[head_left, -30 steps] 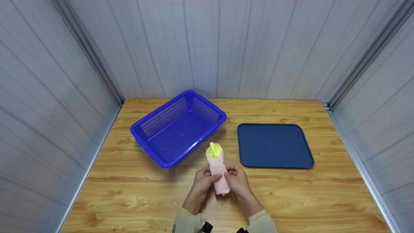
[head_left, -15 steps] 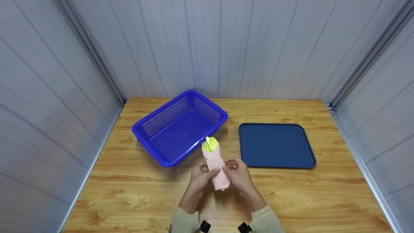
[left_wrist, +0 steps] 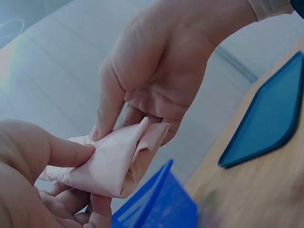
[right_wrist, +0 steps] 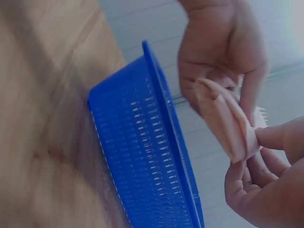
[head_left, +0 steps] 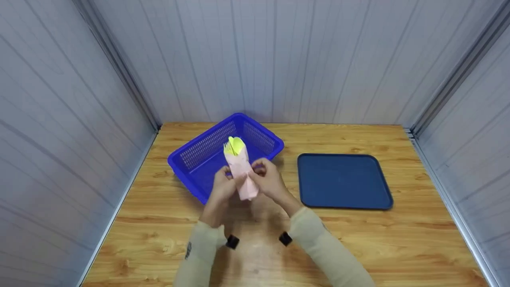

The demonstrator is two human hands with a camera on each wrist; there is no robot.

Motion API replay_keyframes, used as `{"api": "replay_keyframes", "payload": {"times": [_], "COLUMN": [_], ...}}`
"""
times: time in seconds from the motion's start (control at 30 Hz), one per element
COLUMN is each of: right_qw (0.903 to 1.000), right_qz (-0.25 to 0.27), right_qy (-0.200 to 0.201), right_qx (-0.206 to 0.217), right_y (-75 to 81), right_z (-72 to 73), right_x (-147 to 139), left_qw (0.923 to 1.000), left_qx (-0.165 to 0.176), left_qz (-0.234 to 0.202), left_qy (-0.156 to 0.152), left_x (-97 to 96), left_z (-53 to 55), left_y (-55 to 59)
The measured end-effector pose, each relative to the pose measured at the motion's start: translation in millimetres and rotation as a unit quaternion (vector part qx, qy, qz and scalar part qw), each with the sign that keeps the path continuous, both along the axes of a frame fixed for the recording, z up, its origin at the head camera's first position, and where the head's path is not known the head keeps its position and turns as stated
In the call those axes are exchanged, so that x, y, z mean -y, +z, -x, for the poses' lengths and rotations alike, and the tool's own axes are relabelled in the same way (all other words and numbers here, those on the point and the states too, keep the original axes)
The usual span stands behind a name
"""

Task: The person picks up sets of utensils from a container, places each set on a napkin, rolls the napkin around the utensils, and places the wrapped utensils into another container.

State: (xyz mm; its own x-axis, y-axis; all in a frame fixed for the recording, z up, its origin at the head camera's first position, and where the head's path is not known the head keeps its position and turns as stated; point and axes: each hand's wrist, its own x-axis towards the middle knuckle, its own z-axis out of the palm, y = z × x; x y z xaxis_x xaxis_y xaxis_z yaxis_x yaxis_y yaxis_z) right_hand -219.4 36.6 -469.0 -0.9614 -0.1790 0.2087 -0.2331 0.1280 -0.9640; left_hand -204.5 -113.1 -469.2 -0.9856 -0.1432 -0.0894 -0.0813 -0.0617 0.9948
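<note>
A folded pink napkin (head_left: pixel 240 169) is wrapped round yellow cutlery. From its top poke a fork (head_left: pixel 228 149), a spoon (head_left: pixel 238 145) and a narrow yellow piece between them, perhaps a handle or knife. My left hand (head_left: pixel 224 186) grips the napkin's left side and my right hand (head_left: pixel 267 180) its right side, both thumbs on top. The bundle is held tilted, over the near rim of the blue basket (head_left: pixel 209 140). In the left wrist view, the napkin's folded lower end (left_wrist: pixel 128 156) faces the camera; the cutlery is hidden there.
A flat dark blue tray (head_left: pixel 344 181) lies on the wooden table (head_left: pixel 358 239) right of the basket. Pale panel walls (head_left: pixel 255 59) enclose the table at the back and both sides. Small black devices (head_left: pixel 232 242) show near both wrists.
Both hands have carried the wrapped cutlery forward and to the left, from the table's front area to above the basket's near rim. Basket and tray stay in place.
</note>
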Motion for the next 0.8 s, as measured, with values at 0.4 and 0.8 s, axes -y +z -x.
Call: {"api": "replay_keyframes", "payload": {"times": [0.4,0.8], "right_qw": [0.9697,0.9051], "right_qz": [-0.244,-0.423], "right_qy": [0.002,0.017], "right_qx": [0.008,0.044], "right_y": [-4.8,-20.4], "right_z": [81.0,86.6], "right_x": [30,61], "left_qw": [0.9709,0.9225], "left_qx": [0.204,0.328], "left_qz": [0.074,0.152], "left_qy": [-0.1,-0.137], "left_x": [33.4,53.8], "left_z": [102.9,110.7], "left_y": [3.2,-33.6]}}
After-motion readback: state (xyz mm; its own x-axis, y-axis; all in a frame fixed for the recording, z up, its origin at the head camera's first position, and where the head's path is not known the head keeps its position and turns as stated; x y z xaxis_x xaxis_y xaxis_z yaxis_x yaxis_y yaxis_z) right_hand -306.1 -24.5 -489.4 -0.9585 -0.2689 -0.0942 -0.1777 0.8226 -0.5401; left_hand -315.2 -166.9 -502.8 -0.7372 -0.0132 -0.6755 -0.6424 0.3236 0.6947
